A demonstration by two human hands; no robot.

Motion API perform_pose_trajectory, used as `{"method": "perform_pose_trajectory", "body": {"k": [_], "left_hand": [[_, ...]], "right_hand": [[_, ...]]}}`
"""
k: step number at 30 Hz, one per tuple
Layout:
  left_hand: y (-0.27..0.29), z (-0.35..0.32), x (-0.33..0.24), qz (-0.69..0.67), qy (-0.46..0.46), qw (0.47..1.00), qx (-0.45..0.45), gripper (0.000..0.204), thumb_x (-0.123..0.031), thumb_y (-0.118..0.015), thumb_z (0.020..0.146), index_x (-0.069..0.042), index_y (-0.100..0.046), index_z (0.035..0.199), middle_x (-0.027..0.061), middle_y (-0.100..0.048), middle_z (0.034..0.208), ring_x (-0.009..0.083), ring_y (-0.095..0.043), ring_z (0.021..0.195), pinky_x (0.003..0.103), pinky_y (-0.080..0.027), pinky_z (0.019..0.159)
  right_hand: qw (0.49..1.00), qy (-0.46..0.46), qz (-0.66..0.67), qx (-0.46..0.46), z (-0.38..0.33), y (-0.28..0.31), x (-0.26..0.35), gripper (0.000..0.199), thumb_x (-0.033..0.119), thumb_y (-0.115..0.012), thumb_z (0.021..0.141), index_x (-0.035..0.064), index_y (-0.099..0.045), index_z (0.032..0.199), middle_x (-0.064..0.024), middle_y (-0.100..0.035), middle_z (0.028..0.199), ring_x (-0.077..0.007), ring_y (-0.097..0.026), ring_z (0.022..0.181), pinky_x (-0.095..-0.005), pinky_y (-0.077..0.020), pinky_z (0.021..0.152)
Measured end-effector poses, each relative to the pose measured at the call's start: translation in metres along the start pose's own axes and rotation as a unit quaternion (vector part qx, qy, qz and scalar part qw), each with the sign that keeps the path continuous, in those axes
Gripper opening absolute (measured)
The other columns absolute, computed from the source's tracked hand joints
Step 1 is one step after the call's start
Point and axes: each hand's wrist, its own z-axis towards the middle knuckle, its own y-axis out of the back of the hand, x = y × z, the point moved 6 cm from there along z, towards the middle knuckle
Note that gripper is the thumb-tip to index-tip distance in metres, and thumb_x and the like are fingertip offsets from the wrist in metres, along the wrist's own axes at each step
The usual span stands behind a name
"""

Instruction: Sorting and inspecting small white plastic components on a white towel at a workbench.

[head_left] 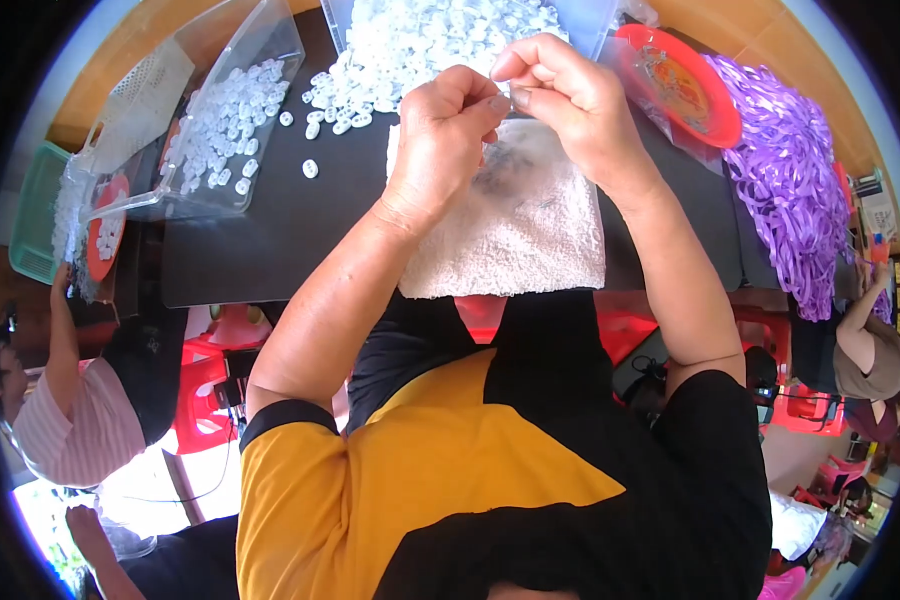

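Above white towel [515,235] | left hand [440,140] and right hand [570,100] pinched one small clear piece [510,97] between fingertips | risk: piece slipping into far bead pile [410,50]

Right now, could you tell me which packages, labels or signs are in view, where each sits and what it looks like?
Clear plastic bag: far right of the table, holding round red lids with a printed label.
Clear plastic bin: far left, tilted, holding small white pieces.
Boxes: right edge, too small to describe.
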Motion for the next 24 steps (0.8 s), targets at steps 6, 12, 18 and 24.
{"method": "perform_pose_trajectory", "body": {"k": [6, 12, 18, 24], "left_hand": [[0.001, 0.001, 0.005, -0.015, 0.035, 0.999, -0.005, 0.012, -0.010, -0.061, 0.090, 0.001, -0.060, 0.085, 0.0039, -0.057, 0.068, 0.0106, -0.053, 0.057, 0.024, -0.041, 0.049], [-0.001, 0.001, 0.016, -0.109, 0.074, 0.991, 0.004, 0.013, -0.011, -0.062, 0.090, 0.001, -0.060, 0.085, 0.0051, -0.058, 0.069, 0.0133, -0.054, 0.057, 0.025, -0.041, 0.049], [-0.002, 0.001, 0.018, -0.140, 0.089, 0.986, 0.002, 0.013, -0.011, -0.062, 0.090, 0.001, -0.060, 0.085, 0.0057, -0.058, 0.071, 0.0150, -0.055, 0.057, 0.026, -0.042, 0.049], [0.001, 0.000, 0.019, -0.135, 0.104, 0.985, -0.014, 0.013, -0.010, -0.061, 0.090, 0.003, -0.061, 0.087, 0.0063, -0.059, 0.072, 0.0157, -0.055, 0.057, 0.027, -0.043, 0.049]], "right_hand": [[0.999, 0.008, 0.036, -0.030, -0.002, -0.004, -0.001, 0.016, -0.003, -0.055, 0.086, 0.0028, -0.060, 0.100, -0.0032, -0.063, 0.083, -0.0088, -0.058, 0.076, -0.0234, -0.0478, 0.071], [0.995, -0.061, 0.069, -0.029, -0.007, 0.001, -0.012, 0.014, 0.003, -0.057, 0.090, 0.0024, -0.060, 0.103, -0.0024, -0.063, 0.086, -0.0092, -0.058, 0.081, -0.0232, -0.0478, 0.074], [0.996, -0.068, 0.039, -0.032, -0.009, 0.012, -0.017, 0.013, 0.009, -0.059, 0.090, -0.0001, -0.060, 0.100, -0.0029, -0.063, 0.085, -0.0095, -0.056, 0.080, -0.0243, -0.0467, 0.073], [0.995, -0.095, -0.019, -0.038, -0.010, 0.018, -0.026, 0.013, 0.010, -0.062, 0.087, -0.0010, -0.062, 0.094, -0.0045, -0.063, 0.079, -0.0105, -0.056, 0.074, -0.0249, -0.0454, 0.069]]}}
